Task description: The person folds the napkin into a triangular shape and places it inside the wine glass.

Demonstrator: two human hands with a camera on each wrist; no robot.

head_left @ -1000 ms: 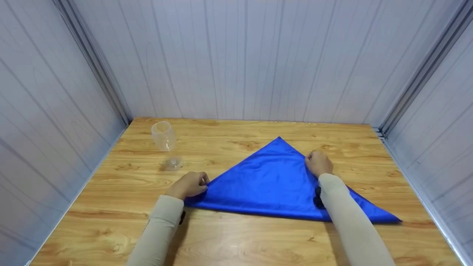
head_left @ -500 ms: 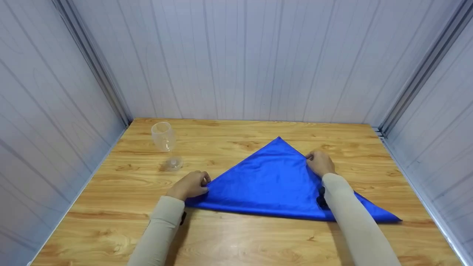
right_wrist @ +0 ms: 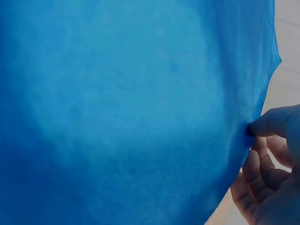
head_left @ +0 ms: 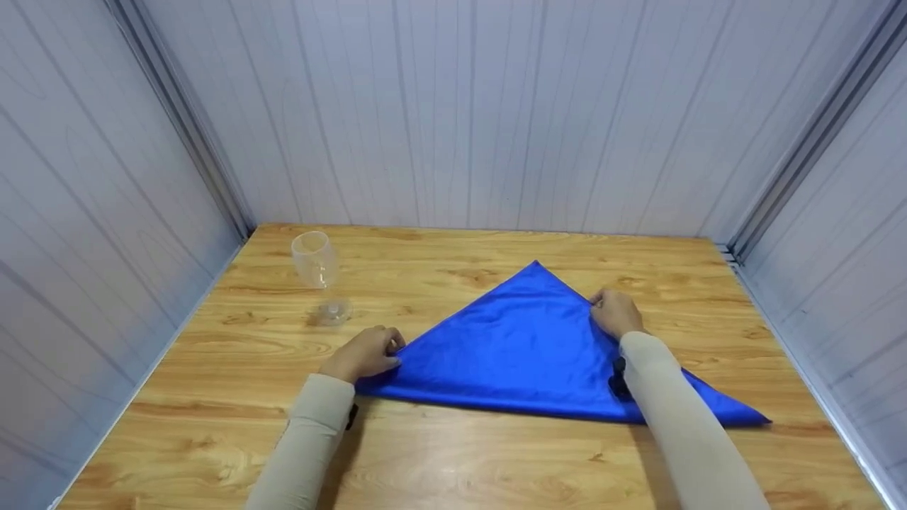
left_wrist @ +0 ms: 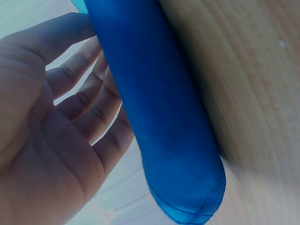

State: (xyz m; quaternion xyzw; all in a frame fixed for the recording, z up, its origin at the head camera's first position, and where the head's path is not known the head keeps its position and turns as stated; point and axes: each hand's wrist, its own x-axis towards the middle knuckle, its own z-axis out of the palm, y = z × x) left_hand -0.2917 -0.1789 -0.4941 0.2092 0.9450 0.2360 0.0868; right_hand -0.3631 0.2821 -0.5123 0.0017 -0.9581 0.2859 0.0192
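A shiny blue cloth (head_left: 506, 347) lies folded into a triangle, its peak pointing to the back wall and its long folded edge to the front. At the left corner my left hand (head_left: 363, 354) holds the cloth's slanting edge; in the left wrist view the thumb and fingertips reach the rolled blue fold (left_wrist: 159, 112). My right hand (head_left: 615, 313) pinches the right slanting edge below the peak. Seen from the right wrist, thumb and index finger meet on the cloth's hem (right_wrist: 255, 112), the other fingers curled beneath. The cloth's far right corner stretches past the right forearm.
A clear wine glass (head_left: 316, 262) stands upright at the back left, its foot (head_left: 334, 312) a little behind the left hand. Pale panelled walls (head_left: 468, 113) enclose the wooden table (head_left: 453, 460) at the back and both sides.
My right hand and forearm have shifted slightly to the right along the cloth's edge. The left hand has barely moved, and the cloth keeps its triangle shape.
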